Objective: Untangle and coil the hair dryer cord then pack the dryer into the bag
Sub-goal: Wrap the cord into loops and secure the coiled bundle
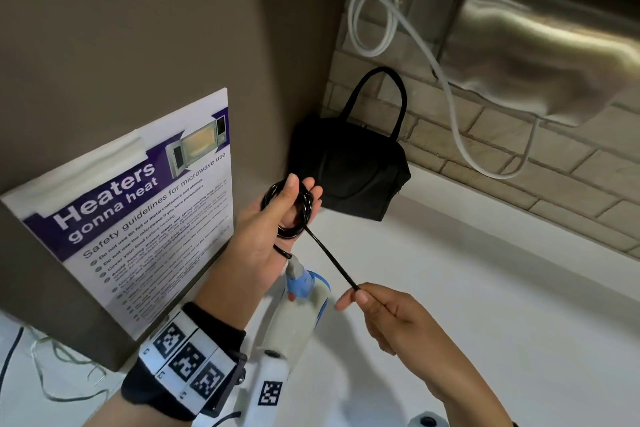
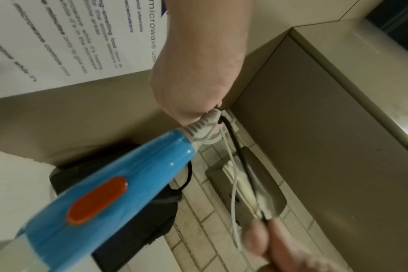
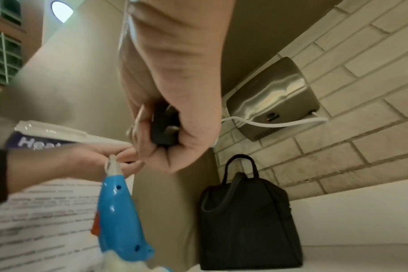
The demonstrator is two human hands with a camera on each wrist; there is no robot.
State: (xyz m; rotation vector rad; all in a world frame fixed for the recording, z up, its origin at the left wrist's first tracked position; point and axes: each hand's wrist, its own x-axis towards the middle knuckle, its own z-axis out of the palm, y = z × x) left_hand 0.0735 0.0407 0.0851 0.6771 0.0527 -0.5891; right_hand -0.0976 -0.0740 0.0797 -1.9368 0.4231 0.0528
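Observation:
My left hand [image 1: 277, 222] is held palm up over the counter, with the black cord [image 1: 299, 218] wound in a coil round its fingers and the thumb pressed on top. From the coil a straight stretch of cord runs down right to my right hand [image 1: 358, 295], which pinches it. In the right wrist view the right hand [image 3: 175, 103] also curls round the black plug [image 3: 163, 128]. The blue and white hair dryer [image 1: 298, 315] hangs by its cord just under the left hand [image 2: 198, 77], orange switch up [image 2: 98, 200]. The black bag [image 1: 353, 170] stands upright in the corner behind.
A steel wall hand dryer [image 1: 540, 45] with a looped white cable [image 1: 377, 24] is mounted on the brick wall at the right. A microwave safety poster [image 1: 138, 211] covers the brown panel at the left. Thin wires [image 1: 59, 364] lie on the white counter [image 1: 485, 322] at lower left.

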